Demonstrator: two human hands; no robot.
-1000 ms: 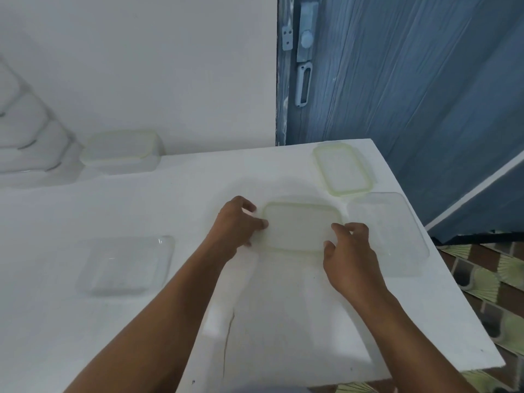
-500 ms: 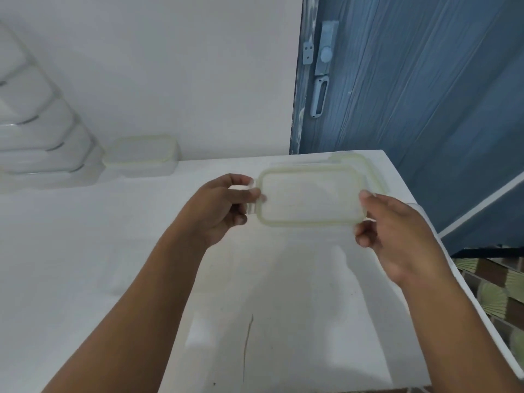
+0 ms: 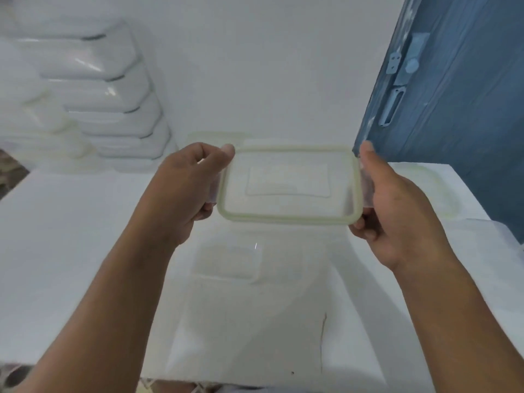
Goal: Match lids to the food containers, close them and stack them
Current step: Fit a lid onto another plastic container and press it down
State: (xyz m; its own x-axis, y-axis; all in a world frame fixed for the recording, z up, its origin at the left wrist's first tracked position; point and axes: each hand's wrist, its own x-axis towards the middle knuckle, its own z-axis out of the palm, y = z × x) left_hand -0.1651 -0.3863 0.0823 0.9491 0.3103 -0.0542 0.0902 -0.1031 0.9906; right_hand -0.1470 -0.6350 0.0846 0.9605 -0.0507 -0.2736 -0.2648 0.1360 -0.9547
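Note:
A clear rectangular lid [image 3: 289, 185] with a pale green seal hangs in the air above the white table [image 3: 85, 236]. My left hand [image 3: 187, 188] grips its left short edge, thumb on top. Its right short edge is gripped by my right hand [image 3: 397, 205]. Below the lid, an open clear container [image 3: 226, 262] sits on the table. Another green-rimmed lid [image 3: 436, 191] lies flat at the right, partly hidden by my right hand. A closed container [image 3: 215, 137] shows just behind the held lid, by the wall.
A tall stack of closed clear containers [image 3: 113, 103] stands at the back left against the white wall. A blue door [image 3: 459, 95] with a latch is at the right. The table's right edge runs close to my right forearm.
Both hands lifted the lid off the table and raised it higher and nearer to the camera. The view tilted up, so the back-left stack now shows more.

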